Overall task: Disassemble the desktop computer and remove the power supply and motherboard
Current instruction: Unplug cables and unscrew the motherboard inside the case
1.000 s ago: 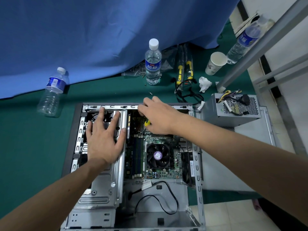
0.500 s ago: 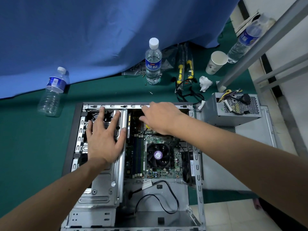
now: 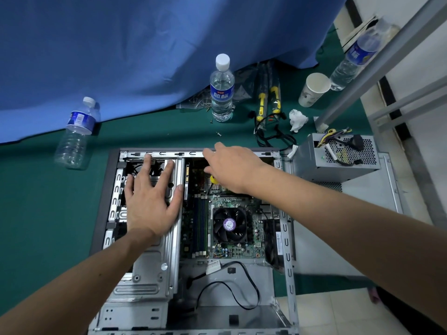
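Note:
The open desktop case (image 3: 287, 238) lies on a green mat. Its motherboard (image 3: 232, 201) with the black CPU fan (image 3: 229, 224) sits inside. The grey power supply (image 3: 338, 160) stands outside the case, to the right, with its cables bundled on top. My left hand (image 3: 150, 201) rests flat with spread fingers on the metal drive cage (image 3: 145, 269). My right hand (image 3: 232, 168) reaches over the board's far end by the case rim and covers a yellow-handled screwdriver (image 3: 214, 179); only a bit of yellow shows under the palm.
Behind the case lie a loose screw (image 3: 219, 134), an upright water bottle (image 3: 221, 90), yellow-handled tools (image 3: 268, 97), black cables (image 3: 273, 136), a crumpled tissue (image 3: 297, 119) and a paper cup (image 3: 314, 89). Another bottle (image 3: 76, 134) stands at the left. A metal frame post (image 3: 362, 76) rises at the right.
My right hand has shifted a little away from me, toward the case's far rim, with the yellow handle under it. My left hand has stayed on the drive cage.

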The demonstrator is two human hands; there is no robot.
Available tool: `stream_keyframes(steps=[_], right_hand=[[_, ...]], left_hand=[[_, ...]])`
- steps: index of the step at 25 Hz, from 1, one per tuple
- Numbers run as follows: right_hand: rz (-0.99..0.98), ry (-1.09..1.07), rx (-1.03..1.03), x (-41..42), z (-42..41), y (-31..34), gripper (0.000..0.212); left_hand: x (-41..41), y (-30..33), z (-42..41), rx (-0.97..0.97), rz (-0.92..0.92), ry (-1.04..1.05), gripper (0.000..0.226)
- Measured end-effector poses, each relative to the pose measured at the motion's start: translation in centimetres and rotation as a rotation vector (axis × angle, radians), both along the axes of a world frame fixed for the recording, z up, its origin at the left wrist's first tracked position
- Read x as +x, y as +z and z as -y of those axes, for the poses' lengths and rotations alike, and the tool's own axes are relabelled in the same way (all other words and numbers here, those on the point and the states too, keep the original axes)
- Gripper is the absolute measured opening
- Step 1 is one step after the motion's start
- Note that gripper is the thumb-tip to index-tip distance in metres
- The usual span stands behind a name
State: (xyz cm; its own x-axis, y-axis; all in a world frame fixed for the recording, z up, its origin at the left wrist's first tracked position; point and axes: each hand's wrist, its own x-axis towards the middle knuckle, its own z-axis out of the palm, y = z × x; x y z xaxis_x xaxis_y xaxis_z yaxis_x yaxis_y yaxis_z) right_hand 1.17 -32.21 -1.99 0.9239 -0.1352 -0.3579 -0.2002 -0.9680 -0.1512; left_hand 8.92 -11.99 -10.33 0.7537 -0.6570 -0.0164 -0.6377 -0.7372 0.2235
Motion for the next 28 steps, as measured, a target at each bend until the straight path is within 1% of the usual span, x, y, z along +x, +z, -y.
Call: stream_keyframes(steps=[1,2,3,4,5,8,9,10,11,13,14,15,17,19,20,21,22,23,25,26,27,28], right_hand=[[0.034,0.015,0.064,0.00,0.10,0.09,0.022],[0.051,0.021,0.133,0.00,0.35,0.12,0.025],[0.039,0.023,0.185,-0.04,0.52,0.22,0.034],[0.010,0.023,0.205,-0.08,0.58,0.32,0.039],[-0.012,0.020,0.185,-0.05,0.49,0.33,0.039],[-0.034,-0.001,0.021,-0.13,0.27,-0.07,0.036],[-0.004,0.011,0.008,-0.13,0.24,-0.13,0.032],[0.029,0.032,0.020,-0.15,0.34,-0.22,0.023],[0.061,0.050,0.073,-0.19,0.52,-0.19,0.020],[0.063,0.065,0.184,-0.32,0.95,0.03,0.038],[0.046,0.073,0.201,-0.40,1.00,0.11,0.042],[0.036,0.081,0.179,-0.44,0.91,0.14,0.041],[0.019,0.088,0.059,-0.54,0.50,-0.11,0.036],[0.014,0.073,-0.085,-0.50,0.21,-0.34,0.040],[0.030,0.081,-0.120,-0.42,0.17,-0.37,0.037],[0.057,0.097,-0.106,-0.29,0.20,-0.30,0.031],[0.073,0.103,-0.039,-0.23,0.33,-0.25,0.025],[0.084,0.100,0.063,-0.18,0.56,-0.22,0.026],[0.059,0.091,0.229,-0.30,1.03,0.05,0.037],[0.045,0.085,0.261,-0.34,1.01,0.12,0.039],[0.029,0.082,0.238,-0.34,0.88,0.11,0.038],[0.010,0.066,0.169,-0.27,0.72,-0.04,0.036]], left_hand=[[0.01,0.03,0.01,-0.002,-0.002,0.000,0.062],[0.02,0.04,0.02,-0.004,-0.002,-0.001,0.062],[-0.01,0.02,0.04,-0.003,0.002,-0.002,0.062],[-0.03,0.00,0.02,-0.002,0.006,-0.001,0.062],[-0.04,-0.01,-0.01,-0.002,0.006,-0.001,0.062],[0.00,-0.04,-0.05,-0.001,0.006,-0.002,0.061],[0.01,-0.08,-0.02,0.000,0.006,-0.003,0.061],[0.02,-0.09,-0.01,-0.001,0.005,-0.002,0.061],[0.05,-0.09,0.01,-0.002,0.004,-0.002,0.061],[0.07,-0.12,0.03,0.002,0.007,-0.001,0.061],[0.06,-0.15,0.01,0.002,0.007,0.000,0.061],[0.04,-0.16,-0.01,0.001,0.006,0.000,0.061],[0.05,-0.18,-0.04,0.001,0.006,0.000,0.061],[0.07,-0.18,-0.04,0.004,0.009,0.001,0.061],[0.06,-0.14,-0.03,0.001,0.006,0.001,0.061],[0.04,-0.07,0.00,-0.001,0.002,0.002,0.061],[0.03,-0.01,0.02,-0.001,-0.001,0.002,0.062],[0.01,0.01,0.03,0.002,-0.001,0.003,0.062],[-0.05,0.06,0.06,0.002,-0.001,0.003,0.062],[-0.06,0.10,0.06,0.000,-0.002,0.003,0.062],[-0.04,0.14,0.09,-0.001,-0.002,0.002,0.062],[-0.03,0.14,0.10,-0.002,-0.003,0.003,0.062]])
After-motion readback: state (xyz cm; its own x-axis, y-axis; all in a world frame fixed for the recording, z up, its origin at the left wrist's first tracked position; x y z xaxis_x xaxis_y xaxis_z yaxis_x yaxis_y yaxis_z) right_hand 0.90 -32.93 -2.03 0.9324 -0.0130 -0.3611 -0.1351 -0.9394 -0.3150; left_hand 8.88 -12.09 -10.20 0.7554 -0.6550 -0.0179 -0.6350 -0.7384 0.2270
